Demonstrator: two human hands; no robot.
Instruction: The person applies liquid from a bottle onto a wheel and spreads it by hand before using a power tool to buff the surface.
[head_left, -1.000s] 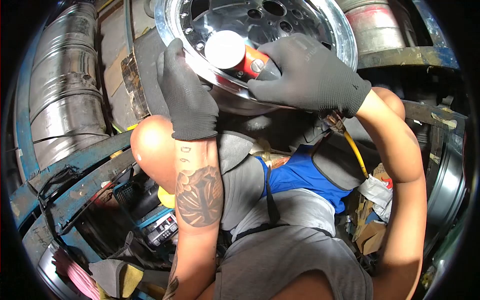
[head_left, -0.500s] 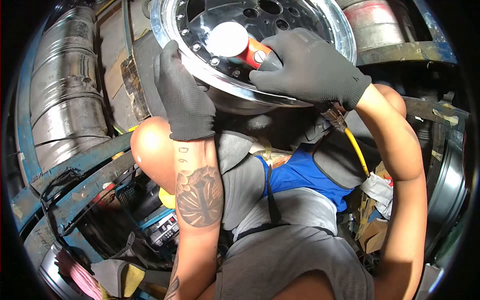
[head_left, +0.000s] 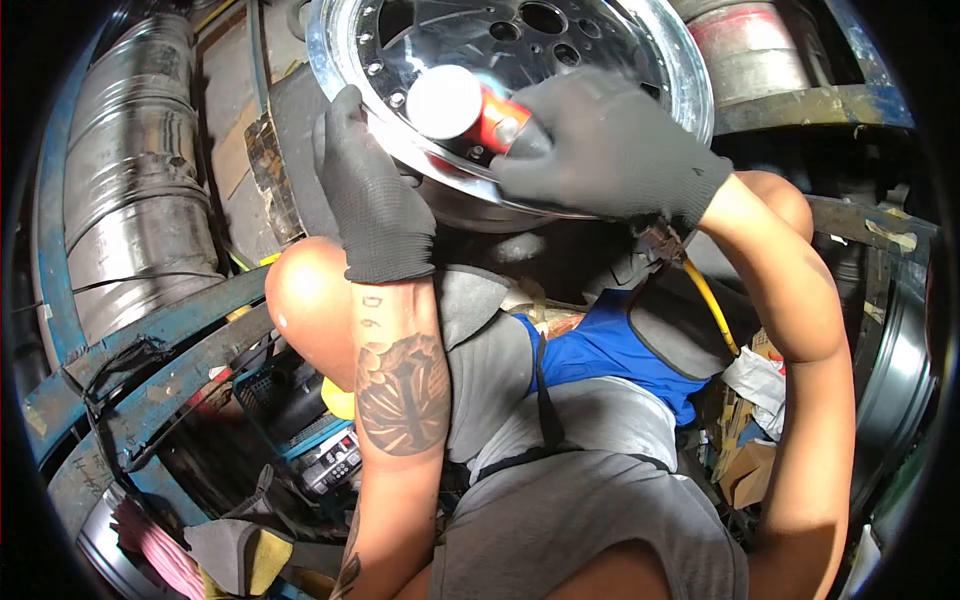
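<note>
A shiny wheel rim (head_left: 410, 150) with a polished lip and dark glossy center tilts toward me at the top of the head view. My left hand (head_left: 372, 195), in a dark grey glove, is closed around the rim's near left edge. My right hand (head_left: 615, 145), gloved alike and slightly blurred, wraps around a red air polisher (head_left: 500, 120). The polisher's round white pad (head_left: 444, 102) lies over the lip near the bolts at the left. From beneath the right wrist a yellow hose (head_left: 710, 305) runs down from a brown fitting.
Stacked metal barrels (head_left: 130, 150) stand at the left behind a blue metal frame (head_left: 165, 345). Another barrel (head_left: 750, 50) is at the upper right, above a worn metal rail (head_left: 810, 108). More wheel rims (head_left: 895, 370) stand at the right edge. Pink cloth (head_left: 155, 545) hangs lower left.
My right hand has shifted the polisher slightly left and downward along the lip. The wheel rim has moved very little; my left hand keeps its hold.
</note>
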